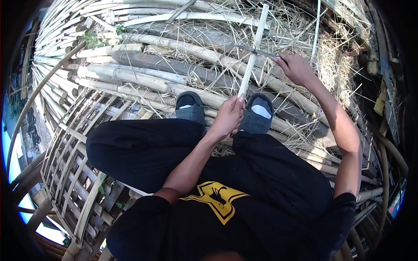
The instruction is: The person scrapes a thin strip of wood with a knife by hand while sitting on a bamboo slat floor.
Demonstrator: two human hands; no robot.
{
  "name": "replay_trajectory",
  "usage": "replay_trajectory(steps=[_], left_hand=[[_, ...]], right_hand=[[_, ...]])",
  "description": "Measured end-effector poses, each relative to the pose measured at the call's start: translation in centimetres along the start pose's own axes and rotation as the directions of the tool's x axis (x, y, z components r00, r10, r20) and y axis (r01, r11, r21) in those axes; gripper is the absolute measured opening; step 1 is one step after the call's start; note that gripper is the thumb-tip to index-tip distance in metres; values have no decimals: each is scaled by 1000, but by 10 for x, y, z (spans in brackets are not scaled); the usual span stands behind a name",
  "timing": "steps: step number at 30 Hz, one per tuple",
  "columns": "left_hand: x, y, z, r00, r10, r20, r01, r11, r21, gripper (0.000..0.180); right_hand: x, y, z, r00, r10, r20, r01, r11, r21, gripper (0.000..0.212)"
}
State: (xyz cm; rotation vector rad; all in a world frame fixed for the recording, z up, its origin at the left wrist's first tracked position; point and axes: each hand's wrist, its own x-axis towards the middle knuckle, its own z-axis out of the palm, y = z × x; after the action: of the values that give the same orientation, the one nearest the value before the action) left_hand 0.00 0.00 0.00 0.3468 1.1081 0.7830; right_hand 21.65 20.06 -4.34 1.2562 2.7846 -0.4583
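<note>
The left hand [227,116] of the person is closed around the lower end of a long, narrow, pale bamboo strip [249,67], which points away from the body, between the feet and over the poles. The right hand [297,68] is clenched on the handle of a knife with a thin grey metal blade [266,54], and this blade crosses the strip above its middle. Whether the strip touches what is below, one cannot tell.

Around this there is much material. Thin, curled, straw-coloured shavings [331,48] lie in a thick layer beyond and beside the knife. Below, round pale-yellow bamboo poles [174,44] lie side by side, with a dark grey flat plank [143,58] among them. Two dark grey open-toed sandals [190,115] are on the feet, the right one just beside the left hand. At the left side, a crossed lattice of bamboo slats [69,174] stands near the knee, and a thin brown curved pole [48,80] passes in front of many stacked cane ends.
</note>
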Motion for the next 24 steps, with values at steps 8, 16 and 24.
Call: replay_trajectory(steps=[8,16,24], left_hand=[[4,-8,-7,996,-28,-79,29,1000,4,26],[7,-6,2,999,-25,-37,26,999,46,27],[7,-10,-7,998,-39,-46,38,999,-29,27]], right_hand=[[-47,-98,10,965,-89,247,-29,898,439,41],[-3,-2,-5,997,76,-33,-78,995,-64,47],[-36,-87,-1,967,-156,199,88,945,315,44]])
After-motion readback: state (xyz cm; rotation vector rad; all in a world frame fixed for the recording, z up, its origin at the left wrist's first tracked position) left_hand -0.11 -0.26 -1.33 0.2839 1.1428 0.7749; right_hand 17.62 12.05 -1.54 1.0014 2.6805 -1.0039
